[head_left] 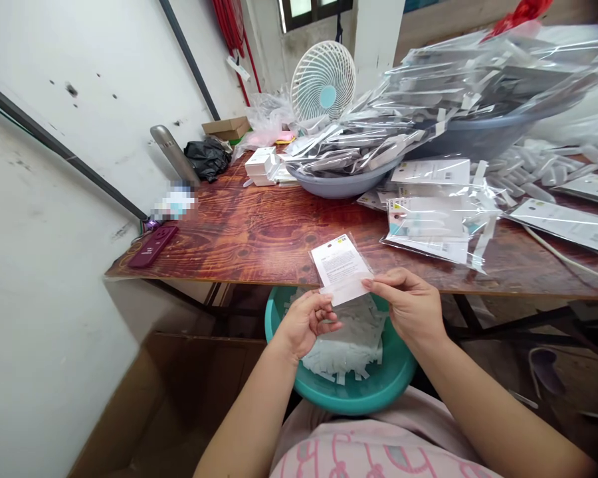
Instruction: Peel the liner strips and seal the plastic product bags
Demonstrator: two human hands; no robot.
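Note:
Between my two hands, at the table's front edge, is a clear plastic packet with a white printed card (339,263) inside. My right hand (412,302) pinches the packet's lower right corner between thumb and fingers. At the lower left corner, my left hand (309,322) grips the near edge with its thumb and a finger, the other fingers curled. Below both hands a teal basin (346,398) rests at my lap, holding many white paper strips (343,352).
Filled clear packets (428,219) lie right on the wooden table (229,232). Behind them stand blue-grey basins (329,188) heaped with packets. A white fan (323,79), a white box (262,166), a black bag (206,159) and a maroon phone-like object (153,246) are farther back and left.

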